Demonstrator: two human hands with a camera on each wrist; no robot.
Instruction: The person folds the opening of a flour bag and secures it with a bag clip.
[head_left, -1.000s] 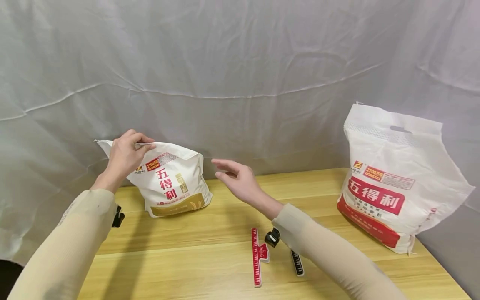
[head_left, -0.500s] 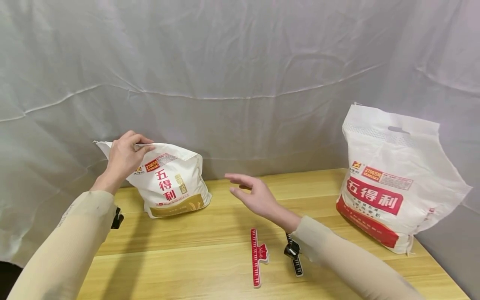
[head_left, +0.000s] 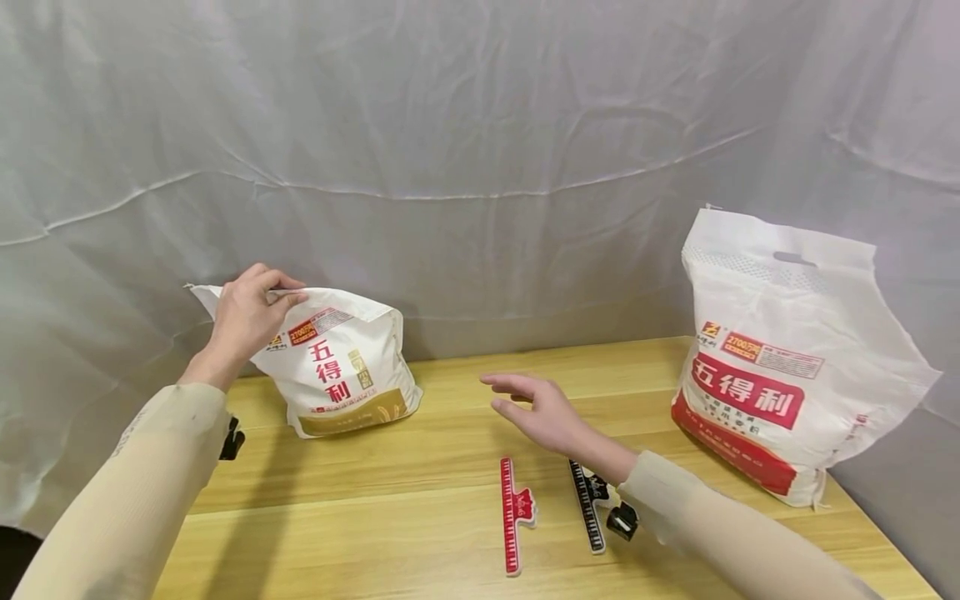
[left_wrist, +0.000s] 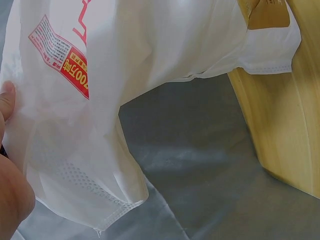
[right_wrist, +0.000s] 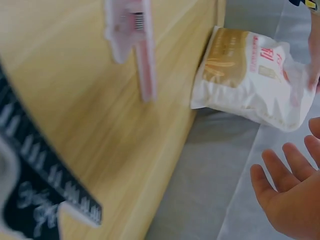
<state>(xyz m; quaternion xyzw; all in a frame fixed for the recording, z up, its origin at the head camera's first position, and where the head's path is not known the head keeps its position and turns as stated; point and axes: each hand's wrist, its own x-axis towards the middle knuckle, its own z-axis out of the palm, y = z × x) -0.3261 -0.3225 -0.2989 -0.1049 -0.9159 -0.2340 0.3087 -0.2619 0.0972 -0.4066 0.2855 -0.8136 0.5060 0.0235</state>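
Observation:
A white flour bag [head_left: 322, 367] with a gold base band stands at the back left of the table, its top folded over. My left hand [head_left: 251, 312] pinches that folded top edge between thumb and fingers. In the left wrist view the bag's white cloth [left_wrist: 100, 165] hangs beside the thumb [left_wrist: 7, 100]. My right hand [head_left: 543, 412] hovers over the middle of the table with fingers loosely extended, holding nothing. Nearest to it are a black piano-patterned bag clip [head_left: 588, 508] below the wrist and a red bag clip [head_left: 514, 517] to its left.
A second white flour bag [head_left: 757, 400], with a red base band and a handle slot, stands upright at the right of the wooden table [head_left: 360, 533]. Grey cloth [head_left: 480, 250] hangs directly behind the table's back edge.
My right hand has moved away from the left bag, rightward and toward me, uncovering more of the black clip. The left hand keeps its pinch on the bag's top.

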